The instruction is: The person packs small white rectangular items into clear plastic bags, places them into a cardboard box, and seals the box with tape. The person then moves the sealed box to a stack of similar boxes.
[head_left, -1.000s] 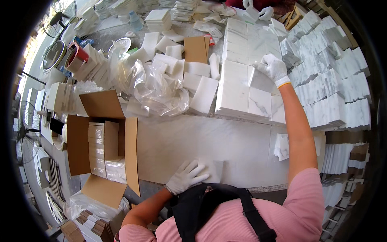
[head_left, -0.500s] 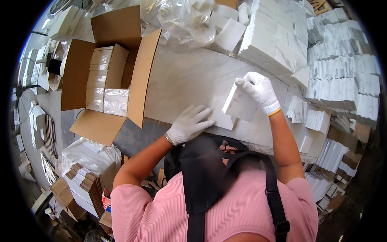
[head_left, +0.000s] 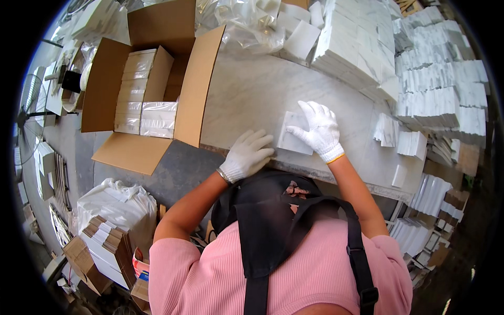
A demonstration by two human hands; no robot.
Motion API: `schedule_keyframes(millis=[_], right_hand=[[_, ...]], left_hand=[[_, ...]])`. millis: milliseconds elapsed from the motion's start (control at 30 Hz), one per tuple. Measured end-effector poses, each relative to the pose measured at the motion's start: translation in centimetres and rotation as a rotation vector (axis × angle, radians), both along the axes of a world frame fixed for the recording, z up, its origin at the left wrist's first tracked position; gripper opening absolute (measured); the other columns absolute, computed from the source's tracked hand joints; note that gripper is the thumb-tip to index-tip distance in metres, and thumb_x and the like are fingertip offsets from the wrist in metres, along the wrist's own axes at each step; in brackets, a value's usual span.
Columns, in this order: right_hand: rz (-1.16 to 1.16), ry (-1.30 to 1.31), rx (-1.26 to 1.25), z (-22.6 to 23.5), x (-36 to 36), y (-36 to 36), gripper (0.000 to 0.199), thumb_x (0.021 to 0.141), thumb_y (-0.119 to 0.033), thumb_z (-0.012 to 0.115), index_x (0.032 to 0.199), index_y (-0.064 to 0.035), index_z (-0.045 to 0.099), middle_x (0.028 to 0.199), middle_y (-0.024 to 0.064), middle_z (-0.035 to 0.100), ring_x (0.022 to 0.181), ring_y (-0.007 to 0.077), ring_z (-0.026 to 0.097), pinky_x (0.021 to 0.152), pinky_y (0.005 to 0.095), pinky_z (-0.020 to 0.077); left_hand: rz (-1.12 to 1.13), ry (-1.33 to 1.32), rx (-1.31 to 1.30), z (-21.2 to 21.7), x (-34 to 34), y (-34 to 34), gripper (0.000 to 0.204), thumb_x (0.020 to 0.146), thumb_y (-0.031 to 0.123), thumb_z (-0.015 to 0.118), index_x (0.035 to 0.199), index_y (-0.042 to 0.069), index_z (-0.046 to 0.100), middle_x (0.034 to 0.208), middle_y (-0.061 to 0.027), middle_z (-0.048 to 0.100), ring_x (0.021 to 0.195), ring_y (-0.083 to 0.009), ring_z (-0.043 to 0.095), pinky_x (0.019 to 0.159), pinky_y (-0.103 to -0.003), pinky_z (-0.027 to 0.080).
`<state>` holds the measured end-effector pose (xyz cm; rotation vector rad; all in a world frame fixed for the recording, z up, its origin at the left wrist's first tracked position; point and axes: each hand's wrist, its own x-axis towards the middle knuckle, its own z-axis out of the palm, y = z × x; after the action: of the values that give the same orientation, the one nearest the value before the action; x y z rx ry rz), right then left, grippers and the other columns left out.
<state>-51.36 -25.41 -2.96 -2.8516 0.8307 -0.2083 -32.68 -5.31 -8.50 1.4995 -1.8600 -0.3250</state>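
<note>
A white marble tile (head_left: 289,140) lies flat on the marble-topped table (head_left: 236,89), near its front edge. It looks thick enough to be stacked on another, but I cannot tell for sure. My right hand (head_left: 320,131), in a white knit glove, is open over the tile's right side with thumb and fingers apart, partly covering it. Just left of the tile, my left hand (head_left: 245,156), gloved too, rests at the table edge. Its fingers are stretched out and hold nothing.
An open cardboard box (head_left: 199,89) with wrapped packs of tiles (head_left: 157,118) stands at the left. Big stacks of marble tiles (head_left: 357,47) rise at the back right. Small tile stacks (head_left: 412,144) sit at the right, clear plastic wrap (head_left: 236,23) at the back.
The tile that my right hand held tilted in a pinch now lies flat, and that hand has opened. My left hand's fingertips have come away from the lower tile.
</note>
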Motion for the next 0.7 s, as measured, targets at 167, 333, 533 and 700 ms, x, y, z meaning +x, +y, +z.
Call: schedule_keyframes(millis=[167, 333, 533, 700], right_hand=[[0.111, 0.244, -0.040, 2.3, -0.1, 3.1, 0.110, 0.063, -0.059, 0.084, 0.154, -0.0128, 0.043, 0.147, 0.0167, 0.048, 0.136, 0.0368, 0.045, 0.115, 0.0515, 0.0331], [0.077, 0.329, 0.046, 1.5, -0.3, 2.9, 0.112, 0.057, -0.045, 0.084, 0.156, -0.0135, 0.040, 0.142, 0.0158, 0.047, 0.132, 0.0353, 0.046, 0.113, 0.0499, 0.0340], [0.073, 0.333, 0.065, 1.6, -0.1, 2.7, 0.114, 0.059, -0.050, 0.084, 0.157, -0.0135, 0.039, 0.143, 0.0172, 0.045, 0.132, 0.0367, 0.045, 0.111, 0.0494, 0.0341], [-0.038, -0.102, -0.057, 0.7, -3.5, 4.8, 0.098, 0.070, -0.058, 0.084, 0.149, -0.0128, 0.047, 0.141, 0.0164, 0.051, 0.129, 0.0351, 0.049, 0.105, 0.0496, 0.0413]], left_hand=[[-0.005, 0.008, -0.019, 0.1, -0.1, -0.1, 0.033, 0.078, 0.017, 0.079, 0.108, 0.013, 0.070, 0.133, -0.0115, 0.062, 0.125, -0.0369, 0.057, 0.104, -0.053, 0.045], [-0.042, -0.003, 0.010, 0.7, -0.2, -0.3, 0.032, 0.077, 0.015, 0.078, 0.108, 0.011, 0.069, 0.132, -0.0125, 0.062, 0.126, -0.0381, 0.056, 0.102, -0.053, 0.046], [0.025, 0.045, 0.015, 2.0, -0.4, 1.2, 0.029, 0.080, 0.015, 0.078, 0.106, 0.008, 0.069, 0.119, -0.0122, 0.067, 0.109, -0.0353, 0.063, 0.091, -0.047, 0.051], [0.329, 0.409, 0.361, 0.7, -3.3, 7.7, 0.032, 0.087, 0.029, 0.076, 0.108, 0.006, 0.070, 0.108, -0.0130, 0.070, 0.097, -0.0304, 0.068, 0.086, -0.041, 0.053]])
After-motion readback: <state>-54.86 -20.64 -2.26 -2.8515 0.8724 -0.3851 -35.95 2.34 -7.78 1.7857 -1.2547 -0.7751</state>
